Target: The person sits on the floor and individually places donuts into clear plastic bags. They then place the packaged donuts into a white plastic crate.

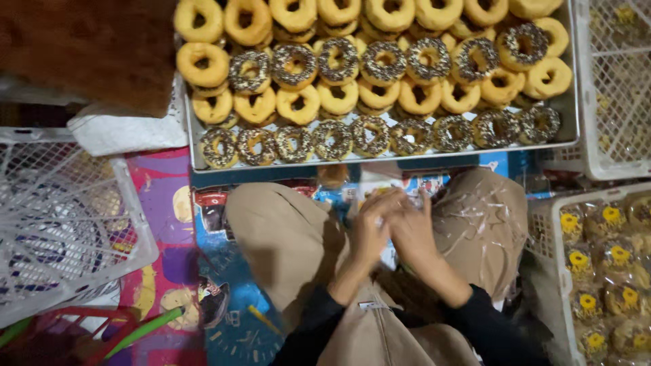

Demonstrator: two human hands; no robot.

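Note:
I sit cross-legged in tan trousers on a colourful mat. My left hand (pixel 371 229) and my right hand (pixel 413 227) are pressed together between my knees, fingers working a clear plastic bag (pixel 400 195) that is mostly hidden by them. A stack of clear plastic bags (pixel 485 210) lies on my right thigh. Just beyond my knees stands a metal tray (pixel 380 160) packed with ring doughnuts, some plain (pixel 203 64), others topped with chocolate sprinkles (pixel 333 139).
A white plastic basket (pixel 64 210) stands at the left. At the right, a white crate (pixel 542 230) holds several bagged doughnuts (pixel 610 257); another white crate (pixel 614 81) sits behind it. A brown surface (pixel 88 47) is at the top left, red and green plastic (pixel 129 332) at the bottom left.

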